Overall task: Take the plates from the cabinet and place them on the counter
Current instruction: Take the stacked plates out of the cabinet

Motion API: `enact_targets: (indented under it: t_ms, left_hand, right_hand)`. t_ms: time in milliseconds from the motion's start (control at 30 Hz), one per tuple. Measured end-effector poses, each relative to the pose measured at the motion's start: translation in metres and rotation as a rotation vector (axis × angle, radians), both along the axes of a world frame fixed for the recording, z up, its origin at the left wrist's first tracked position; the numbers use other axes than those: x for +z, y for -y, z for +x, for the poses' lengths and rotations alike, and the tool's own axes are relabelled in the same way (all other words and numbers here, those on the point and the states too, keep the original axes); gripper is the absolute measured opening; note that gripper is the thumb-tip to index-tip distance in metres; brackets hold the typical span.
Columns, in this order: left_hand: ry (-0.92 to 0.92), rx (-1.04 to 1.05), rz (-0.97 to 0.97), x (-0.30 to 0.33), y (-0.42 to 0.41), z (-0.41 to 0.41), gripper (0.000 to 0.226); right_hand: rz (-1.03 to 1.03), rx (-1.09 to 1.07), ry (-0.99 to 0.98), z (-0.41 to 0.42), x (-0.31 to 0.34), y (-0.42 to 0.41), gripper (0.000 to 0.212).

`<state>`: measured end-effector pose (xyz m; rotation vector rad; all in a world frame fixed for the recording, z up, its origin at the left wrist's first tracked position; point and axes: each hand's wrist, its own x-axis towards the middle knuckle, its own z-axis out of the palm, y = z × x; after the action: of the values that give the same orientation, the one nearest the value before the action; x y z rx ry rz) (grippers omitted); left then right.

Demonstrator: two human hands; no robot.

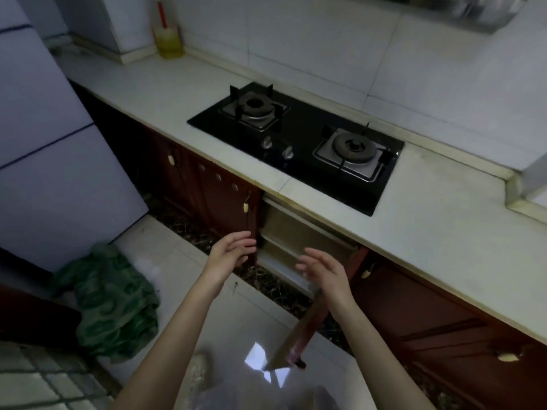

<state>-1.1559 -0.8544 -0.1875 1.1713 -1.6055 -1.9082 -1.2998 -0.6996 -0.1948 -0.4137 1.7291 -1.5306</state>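
The cabinet (299,232) under the hob stands with its door (307,324) swung out towards me, showing pale shelves inside. No plates are visible in it from here. My left hand (232,250) is held out in front of the opening's left edge, fingers spread and palm facing right, holding nothing. My right hand (324,269) hovers in front of the opening's lower right, fingers apart, also holding nothing. The white counter (438,232) runs above the cabinet from far left to right.
A black two-burner gas hob (299,143) is set into the counter. A yellow container (169,41) stands at the far back. A fridge (50,149) is on the left, with a green cloth bundle (112,300) on the floor beside it. Closed red-brown cabinet doors (438,318) flank the opening.
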Motion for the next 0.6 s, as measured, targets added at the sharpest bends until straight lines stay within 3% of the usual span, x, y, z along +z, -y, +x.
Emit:
enact_targets:
  t_ms: [333, 600]
  left_hand:
    - [0.028, -0.193, 0.072, -0.006, 0.125, 0.004, 0.034]
    - [0.036, -0.275, 0.084, -0.018, 0.159, -0.023, 0.033]
  right_hand:
    - [-0.079, -0.414, 0.11, 0.029, -0.022, 0.094, 0.026]
    - [-0.097, -0.528, 0.159, 0.024, -0.03, 0.111, 0.022]
